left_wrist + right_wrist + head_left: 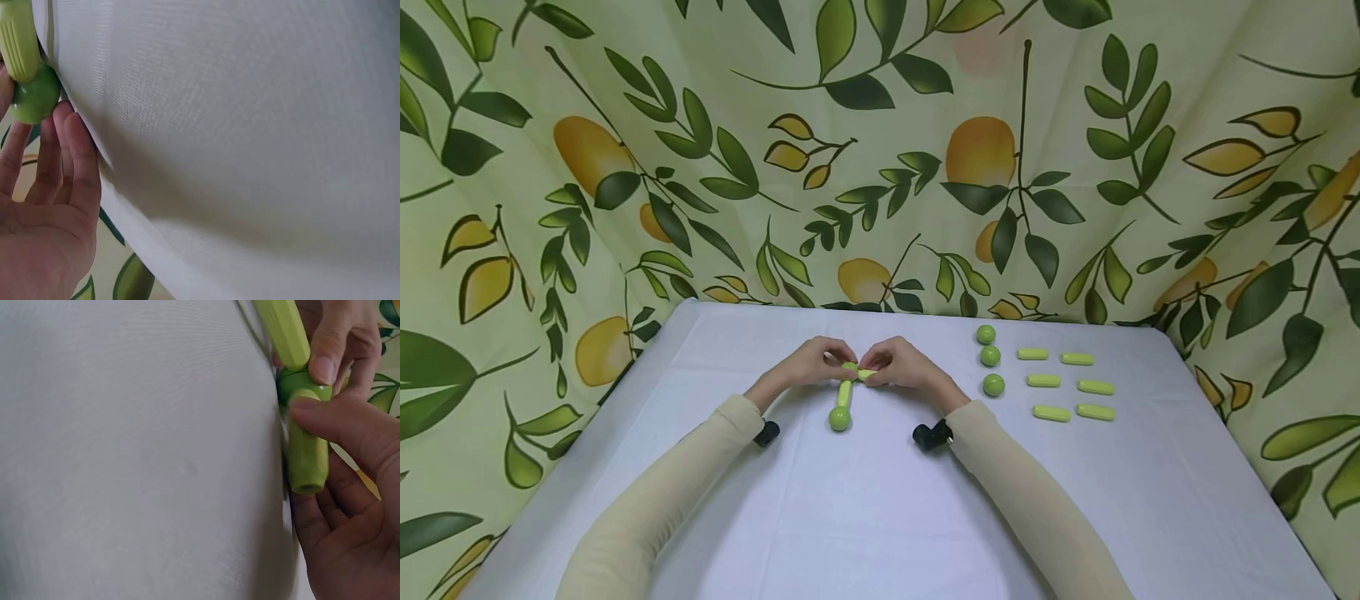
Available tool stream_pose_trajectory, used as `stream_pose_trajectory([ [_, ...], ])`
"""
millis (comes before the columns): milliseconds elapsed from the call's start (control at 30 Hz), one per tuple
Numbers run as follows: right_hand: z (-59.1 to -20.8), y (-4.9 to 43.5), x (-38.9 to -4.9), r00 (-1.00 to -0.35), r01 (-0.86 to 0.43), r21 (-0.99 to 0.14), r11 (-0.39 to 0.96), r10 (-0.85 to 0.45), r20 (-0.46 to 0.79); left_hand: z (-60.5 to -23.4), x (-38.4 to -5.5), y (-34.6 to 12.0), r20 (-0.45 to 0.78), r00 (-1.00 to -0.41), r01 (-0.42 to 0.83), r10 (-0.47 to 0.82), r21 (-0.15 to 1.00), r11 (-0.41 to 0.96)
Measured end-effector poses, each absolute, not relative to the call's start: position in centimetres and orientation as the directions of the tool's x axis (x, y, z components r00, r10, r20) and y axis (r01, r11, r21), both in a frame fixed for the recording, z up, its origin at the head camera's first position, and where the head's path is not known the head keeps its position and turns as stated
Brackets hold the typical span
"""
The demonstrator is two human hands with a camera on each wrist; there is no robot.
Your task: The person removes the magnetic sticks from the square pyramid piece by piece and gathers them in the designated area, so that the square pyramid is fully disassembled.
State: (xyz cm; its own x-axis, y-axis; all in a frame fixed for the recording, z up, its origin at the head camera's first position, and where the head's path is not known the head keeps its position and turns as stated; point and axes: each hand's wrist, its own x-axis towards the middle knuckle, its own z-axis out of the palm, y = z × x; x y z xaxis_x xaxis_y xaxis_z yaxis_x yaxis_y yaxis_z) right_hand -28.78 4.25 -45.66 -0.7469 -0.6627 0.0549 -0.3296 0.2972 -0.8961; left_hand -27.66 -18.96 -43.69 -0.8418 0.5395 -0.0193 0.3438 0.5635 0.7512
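Observation:
Near the table's middle, my left hand [814, 362] pinches a green ball [39, 97] between thumb and fingers. A light-green ridged stick [845, 395] runs from that ball toward me, with another green ball [839, 418] on its near end. My right hand [901, 364] grips a second light-green stick [307, 456], thumb on top and fingers beneath. This stick's inner end is right at the ball in the left hand, and its outer end shows a small hole in the right wrist view. The fingertips of both hands nearly meet.
To the right lie loose green balls, a far ball [986, 334], a middle ball [990, 356] and a near ball [993, 385]. Beside them, several light-green sticks [1043, 381] lie in two columns on the white tablecloth [865, 517]. A leaf-patterned curtain [895, 275] stands behind.

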Motion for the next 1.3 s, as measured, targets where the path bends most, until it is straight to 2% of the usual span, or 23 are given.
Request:
stream_pose_trajectory([
  [200,-45.7,4.8,-28.8,-0.745,-0.337,-0.895,0.293,-0.665,0.062,-43.9,-28.0,-19.2,0.002,-0.86,0.35,0.511,0.73,0.587],
  [800,-44.0,8.6,-27.6,-0.758,-0.359,-0.875,0.325,-0.649,0.07,-43.7,-27.9,-19.2,-0.06,-0.874,0.278,0.483,0.752,0.597],
  [1300,-43.2,13.2,-25.3,-0.741,-0.356,-0.886,0.298,-0.668,0.073,-43.4,-27.3,-19.0,-0.069,-0.883,0.259,0.464,0.753,0.605],
])
